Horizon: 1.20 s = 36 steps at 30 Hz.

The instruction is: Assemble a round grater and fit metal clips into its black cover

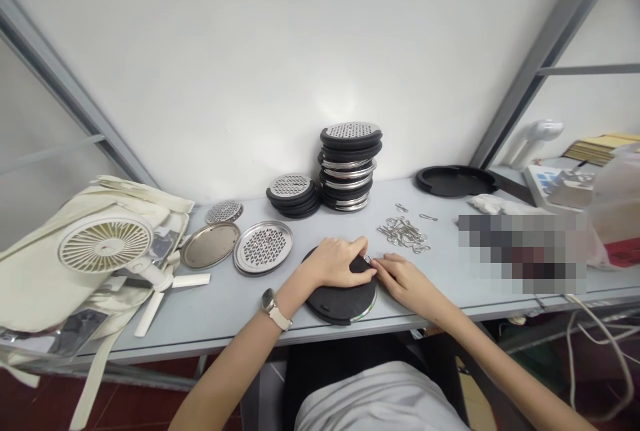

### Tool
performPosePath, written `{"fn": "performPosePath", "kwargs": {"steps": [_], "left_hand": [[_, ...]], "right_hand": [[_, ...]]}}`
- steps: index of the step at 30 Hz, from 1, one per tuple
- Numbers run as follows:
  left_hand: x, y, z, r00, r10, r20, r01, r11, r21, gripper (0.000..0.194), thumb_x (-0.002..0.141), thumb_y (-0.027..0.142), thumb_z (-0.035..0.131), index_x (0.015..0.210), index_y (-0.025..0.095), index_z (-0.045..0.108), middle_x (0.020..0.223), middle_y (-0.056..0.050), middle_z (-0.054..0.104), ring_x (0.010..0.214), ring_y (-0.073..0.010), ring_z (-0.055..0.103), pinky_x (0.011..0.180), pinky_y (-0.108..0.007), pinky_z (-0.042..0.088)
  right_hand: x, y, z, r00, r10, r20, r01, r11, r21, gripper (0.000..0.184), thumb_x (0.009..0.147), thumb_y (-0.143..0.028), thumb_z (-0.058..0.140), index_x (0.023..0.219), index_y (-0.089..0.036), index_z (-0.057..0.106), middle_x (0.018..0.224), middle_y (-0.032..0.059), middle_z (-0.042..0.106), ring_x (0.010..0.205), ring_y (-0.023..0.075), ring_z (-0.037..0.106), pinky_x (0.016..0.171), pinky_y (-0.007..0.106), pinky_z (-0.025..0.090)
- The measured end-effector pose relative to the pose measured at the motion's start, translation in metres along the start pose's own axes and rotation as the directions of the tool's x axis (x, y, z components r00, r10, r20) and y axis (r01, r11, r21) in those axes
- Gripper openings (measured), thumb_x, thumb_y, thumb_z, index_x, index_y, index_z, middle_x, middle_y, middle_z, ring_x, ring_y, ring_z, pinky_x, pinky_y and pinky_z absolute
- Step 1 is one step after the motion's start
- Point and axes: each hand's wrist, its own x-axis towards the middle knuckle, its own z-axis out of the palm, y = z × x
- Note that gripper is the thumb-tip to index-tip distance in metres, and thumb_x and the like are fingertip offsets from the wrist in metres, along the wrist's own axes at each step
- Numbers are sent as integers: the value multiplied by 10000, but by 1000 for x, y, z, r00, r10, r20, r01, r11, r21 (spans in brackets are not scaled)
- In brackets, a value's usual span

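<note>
While my left hand (336, 263) lies curled over a black disc (330, 301), my right hand (406, 282) rests just beside it, fingers narrow and close together at the disc's upper edge. The disc lies flat on the table (225, 307) right in front of me, with a sliver of bright metal showing at its lower rim. A small metal ring (367, 259) sits between the hands, partly hidden by my fingertips. I cannot tell whether the right hand pinches it. The left fingers wrap a raised black part of the disc, mostly covered by my palm. A watch (270, 303) sits on my left wrist.

Beyond the hands lies a loose pile of clips (403, 234). A tall stack of black and steel discs (347, 165) stands behind the disc, with a shorter stack (293, 195) to its left. Further left lie a steel grater plate (263, 247), a plain steel plate (210, 245) and a small grater (224, 212). A white fan (105, 241) rests on a canvas bag (45, 271), which the frame cuts off. A black tray (455, 181) lies toward the back right. A pixelated patch (523, 254) hides whatever lies on the right of the table.
</note>
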Motion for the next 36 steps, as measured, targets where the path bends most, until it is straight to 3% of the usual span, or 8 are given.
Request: {"fn": "performPosePath", "kwargs": {"steps": [4, 10, 19, 30, 36], "left_hand": [[0, 1, -1, 1000, 9, 7, -9, 999, 43, 368, 804, 489, 516, 1031, 200, 489, 736, -23, 658, 680, -218, 634, 562, -272, 351], [-1, 0, 0, 998, 64, -3, -64, 998, -14, 237, 820, 428, 505, 920, 214, 517, 752, 12, 664, 657, -164, 621, 563, -257, 342], [0, -4, 6, 1000, 23, 20, -23, 1000, 14, 317, 782, 479, 523, 654, 189, 529, 585, -1, 619, 559, -149, 569, 520, -258, 269], [0, -3, 3, 1000, 12, 25, -11, 1000, -9, 267, 767, 453, 544, 705, 194, 541, 610, 6, 617, 572, -145, 562, 524, -259, 265], [0, -3, 2, 997, 70, 33, -69, 997, -29, 211, 799, 419, 518, 788, 209, 505, 687, 21, 632, 608, -143, 579, 534, -257, 285]], "right_hand": [[-1, 1, 0, 1000, -28, -2, 28, 999, -29, 422, 1002, -303, 252, 695, -197, 522, 648, 18, 504, 661, 176, 522, 685, 299, 406], [-2, 3, 2, 996, -85, -1, 84, 991, -104, 364, 982, -233, 280, 728, -182, 535, 676, 36, 523, 653, 179, 507, 683, 307, 404], [0, 4, 1, 994, -107, 10, 108, 993, -42, 369, 990, -240, 268, 728, -196, 524, 663, 37, 536, 667, 193, 514, 706, 319, 415], [-1, 4, -1, 994, -106, 17, 105, 994, 2, 386, 999, -268, 261, 729, -198, 528, 673, 31, 526, 678, 187, 514, 696, 310, 418], [0, 4, -1, 993, -112, 25, 111, 994, 13, 388, 996, -263, 260, 730, -194, 533, 677, 38, 535, 698, 195, 515, 713, 322, 423]]}}
